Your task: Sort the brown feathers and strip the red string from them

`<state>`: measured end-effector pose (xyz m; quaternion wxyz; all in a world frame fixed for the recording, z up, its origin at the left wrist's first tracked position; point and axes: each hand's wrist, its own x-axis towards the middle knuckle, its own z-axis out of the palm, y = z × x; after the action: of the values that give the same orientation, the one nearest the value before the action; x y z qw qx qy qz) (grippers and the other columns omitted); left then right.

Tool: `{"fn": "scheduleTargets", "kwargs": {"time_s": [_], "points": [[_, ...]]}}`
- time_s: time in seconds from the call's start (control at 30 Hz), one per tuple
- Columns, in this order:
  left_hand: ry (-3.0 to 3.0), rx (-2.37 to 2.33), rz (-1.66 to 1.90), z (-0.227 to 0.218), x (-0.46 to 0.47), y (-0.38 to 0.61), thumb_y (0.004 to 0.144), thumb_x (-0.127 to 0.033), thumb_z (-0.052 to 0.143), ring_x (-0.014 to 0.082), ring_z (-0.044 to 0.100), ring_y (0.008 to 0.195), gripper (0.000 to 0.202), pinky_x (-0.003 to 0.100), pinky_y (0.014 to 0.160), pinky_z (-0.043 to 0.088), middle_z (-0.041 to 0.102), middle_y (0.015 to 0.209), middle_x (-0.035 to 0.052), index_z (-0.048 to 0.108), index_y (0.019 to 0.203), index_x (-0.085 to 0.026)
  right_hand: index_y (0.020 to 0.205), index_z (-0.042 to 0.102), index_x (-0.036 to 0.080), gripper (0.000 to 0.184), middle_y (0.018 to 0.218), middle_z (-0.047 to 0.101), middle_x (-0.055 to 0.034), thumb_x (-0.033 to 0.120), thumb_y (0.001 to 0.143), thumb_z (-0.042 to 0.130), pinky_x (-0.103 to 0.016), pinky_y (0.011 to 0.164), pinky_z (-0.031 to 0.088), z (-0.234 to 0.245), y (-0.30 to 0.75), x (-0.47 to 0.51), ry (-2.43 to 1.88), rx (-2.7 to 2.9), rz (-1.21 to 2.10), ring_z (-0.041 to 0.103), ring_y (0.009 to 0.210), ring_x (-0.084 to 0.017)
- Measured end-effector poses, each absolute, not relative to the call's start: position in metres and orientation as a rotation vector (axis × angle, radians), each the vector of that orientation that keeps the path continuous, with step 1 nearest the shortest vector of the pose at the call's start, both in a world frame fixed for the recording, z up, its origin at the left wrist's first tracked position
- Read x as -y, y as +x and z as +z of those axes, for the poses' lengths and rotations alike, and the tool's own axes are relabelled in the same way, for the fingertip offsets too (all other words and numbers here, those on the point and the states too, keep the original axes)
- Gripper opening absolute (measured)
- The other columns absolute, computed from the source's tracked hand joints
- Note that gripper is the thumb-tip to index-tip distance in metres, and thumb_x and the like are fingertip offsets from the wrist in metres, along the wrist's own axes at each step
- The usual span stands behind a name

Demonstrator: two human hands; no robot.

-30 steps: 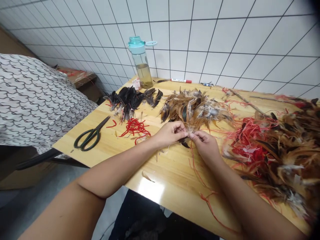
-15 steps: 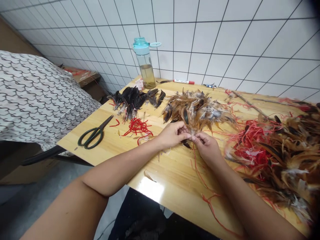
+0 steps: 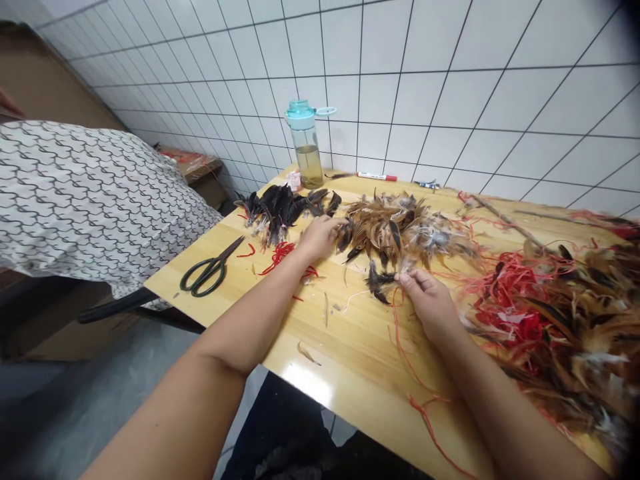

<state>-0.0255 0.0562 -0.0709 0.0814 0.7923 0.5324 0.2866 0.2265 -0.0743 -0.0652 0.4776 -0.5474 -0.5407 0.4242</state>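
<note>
My right hand (image 3: 423,293) pinches the quill ends of a few feathers (image 3: 379,283), dark ones among them, between thumb and fingertips, low over the table. A thin red string (image 3: 397,327) trails down from beside those fingertips. Further left, my left hand (image 3: 320,240) reaches to the left edge of a brown feather pile (image 3: 387,227); its fingers are partly hidden and smeared, so I cannot see whether they grip anything. Close to that hand lie black feathers (image 3: 275,205) and a tangle of short red strings (image 3: 280,257).
Scissors (image 3: 213,267) with dark handles lie at the table's left. A water bottle (image 3: 307,157), a red-and-white marker (image 3: 377,177) and thin sticks (image 3: 510,220) are along the wall. Red fibres (image 3: 510,300) and a large feather heap (image 3: 595,320) cover the right. Someone's patterned garment (image 3: 90,200) is at left.
My left hand has parted from my right and moved left to the feather pile's edge. My right hand stays pinched on the feathers. The view has shifted slightly.
</note>
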Motion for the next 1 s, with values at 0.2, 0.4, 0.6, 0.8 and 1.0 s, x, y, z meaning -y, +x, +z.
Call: {"fn": "scheduleTargets", "kwargs": {"time_s": [0.2,0.4,0.6,0.8,1.0], "points": [[2.056,-1.229,0.833,-0.061,-0.045,-0.012,0.08,-0.013,0.051,0.0151,0.058,0.079,0.033,0.028,0.078,0.046,0.065,0.088,0.0054,0.065,0.11,-0.014,0.071,0.06,0.019,0.029,0.078,0.069,-0.0034,0.048,0.075,0.064,-0.031,0.077,0.045,-0.066,0.227,0.074,-1.319,1.271,1.073,0.061,0.079,-0.018],[2.074,-1.377,1.134,-0.052,-0.045,-0.028,0.082,-0.017,0.051,0.0145,0.056,0.08,0.031,0.028,0.08,0.045,0.062,0.087,0.0041,0.066,0.11,-0.016,0.071,0.06,0.02,0.028,0.074,0.067,-0.0027,0.047,0.077,0.062,-0.029,0.07,0.044,-0.063,0.227,0.076,-1.372,1.344,1.041,0.058,0.073,-0.017],[2.505,-1.517,0.894,-0.068,-0.058,-0.028,0.08,-0.011,0.051,0.0197,0.051,0.093,0.036,0.032,0.086,0.042,0.059,0.097,0.0064,0.071,0.108,-0.024,0.073,0.064,0.019,0.029,0.074,0.068,-0.0028,0.048,0.077,0.062,-0.03,0.071,0.044,-0.062,0.228,0.075,-1.383,1.374,1.019,0.058,0.073,-0.018],[2.498,-1.544,0.91,-0.071,-0.058,-0.019,0.083,-0.014,0.05,0.0209,0.051,0.091,0.023,0.033,0.081,0.041,0.06,0.093,0.0074,0.072,0.085,-0.021,0.074,0.064,0.019,0.028,0.076,0.069,-0.0034,0.047,0.076,0.062,-0.031,0.074,0.044,-0.06,0.227,0.076,-1.378,1.36,1.035,0.059,0.075,-0.018],[1.782,-1.25,1.251,-0.05,-0.041,-0.019,0.079,-0.022,0.061,0.0121,0.055,0.074,0.009,0.026,0.071,0.043,0.063,0.079,0.0009,0.065,0.084,-0.016,0.069,0.061,0.02,0.028,0.072,0.067,-0.002,0.047,0.076,0.063,-0.028,0.068,0.044,-0.059,0.227,0.076,-1.372,1.371,1.024,0.057,0.071,-0.017]]}}
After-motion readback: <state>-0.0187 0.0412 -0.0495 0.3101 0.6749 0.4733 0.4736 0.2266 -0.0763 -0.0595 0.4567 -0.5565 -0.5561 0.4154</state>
